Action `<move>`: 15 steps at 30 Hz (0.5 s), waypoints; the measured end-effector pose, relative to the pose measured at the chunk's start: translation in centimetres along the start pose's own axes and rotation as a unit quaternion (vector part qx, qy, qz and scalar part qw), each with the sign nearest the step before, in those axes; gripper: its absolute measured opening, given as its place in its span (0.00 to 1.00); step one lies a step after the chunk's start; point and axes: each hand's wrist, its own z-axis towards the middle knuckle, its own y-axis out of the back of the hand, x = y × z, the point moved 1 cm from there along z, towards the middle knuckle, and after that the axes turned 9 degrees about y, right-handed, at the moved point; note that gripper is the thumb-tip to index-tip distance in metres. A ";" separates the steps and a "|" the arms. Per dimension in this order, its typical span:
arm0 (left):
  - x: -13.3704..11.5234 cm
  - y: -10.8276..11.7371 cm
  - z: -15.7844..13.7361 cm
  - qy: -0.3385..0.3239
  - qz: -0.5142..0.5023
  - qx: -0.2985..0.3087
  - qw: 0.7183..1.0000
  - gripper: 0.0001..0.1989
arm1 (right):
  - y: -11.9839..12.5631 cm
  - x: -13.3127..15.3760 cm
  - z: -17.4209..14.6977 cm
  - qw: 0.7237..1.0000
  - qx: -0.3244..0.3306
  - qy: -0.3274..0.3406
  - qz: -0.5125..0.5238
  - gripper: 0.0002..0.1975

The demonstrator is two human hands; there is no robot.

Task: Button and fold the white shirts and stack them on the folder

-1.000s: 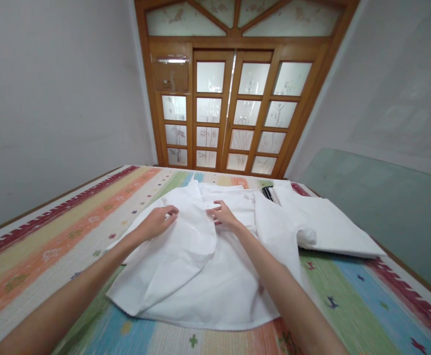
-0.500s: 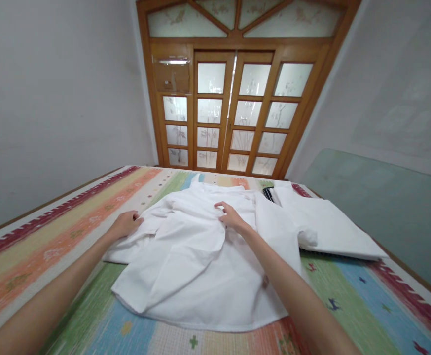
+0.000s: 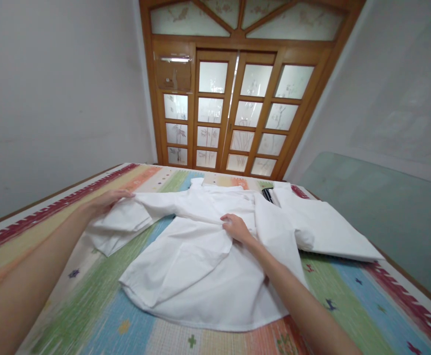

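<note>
A white shirt (image 3: 200,266) lies spread and creased on the patterned cloth, its collar end away from me and its hem towards me. My left hand (image 3: 115,196) grips the upper edge of the left sleeve (image 3: 126,219), which is stretched out to the left and slightly raised. Around the middle of the shirt, my right hand (image 3: 233,227) is closed on a pinch of its fabric. The right sleeve (image 3: 304,239) lies bunched at the shirt's right side.
Folded white clothes (image 3: 334,229) lie in a stack at the right, with a black striped piece (image 3: 268,195) at the far end. A striped, patterned cloth (image 3: 89,301) covers the surface. A pale green panel (image 3: 378,202) leans by the right wall. Wooden glazed doors (image 3: 233,113) stand beyond.
My left hand has moved left and away from me, drawing the left sleeve out from the shirt's body. My right hand has closed on the fabric and shifted slightly towards me.
</note>
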 end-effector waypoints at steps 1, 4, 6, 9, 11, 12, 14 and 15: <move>-0.1 0.2 0.2 -0.020 0.072 -0.002 0.997 0.24 | -0.1 0.4 -0.4 1.000 -0.006 0.008 -0.025 0.15; -0.2 0.6 1.1 -0.073 0.313 -0.061 0.945 0.20 | -0.6 1.6 -1.5 0.995 -0.013 0.025 -0.096 0.13; -0.1 0.4 1.6 -0.101 0.423 -0.126 0.892 0.14 | -0.9 2.4 -2.2 0.990 -0.007 0.037 -0.134 0.13; 0.1 -0.5 2.1 -0.128 0.484 -0.284 0.818 0.13 | -1.7 3.9 -2.9 0.985 0.006 0.041 -0.170 0.14; 0.2 -1.7 2.3 -0.130 0.471 -0.376 0.788 0.16 | -2.3 5.0 -3.2 0.983 0.002 0.026 -0.179 0.14; 0.2 -2.5 2.4 -0.126 0.451 -0.404 0.786 0.18 | -2.7 5.5 -3.3 0.983 0.000 0.019 -0.182 0.14; 0.3 -4.5 2.7 -0.133 0.406 -0.415 0.803 0.20 | -3.3 6.5 -3.5 0.982 -0.004 0.012 -0.189 0.13; 0.2 -5.7 2.8 -0.144 0.390 -0.407 0.813 0.21 | -3.5 6.9 -3.6 0.981 -0.005 0.015 -0.192 0.13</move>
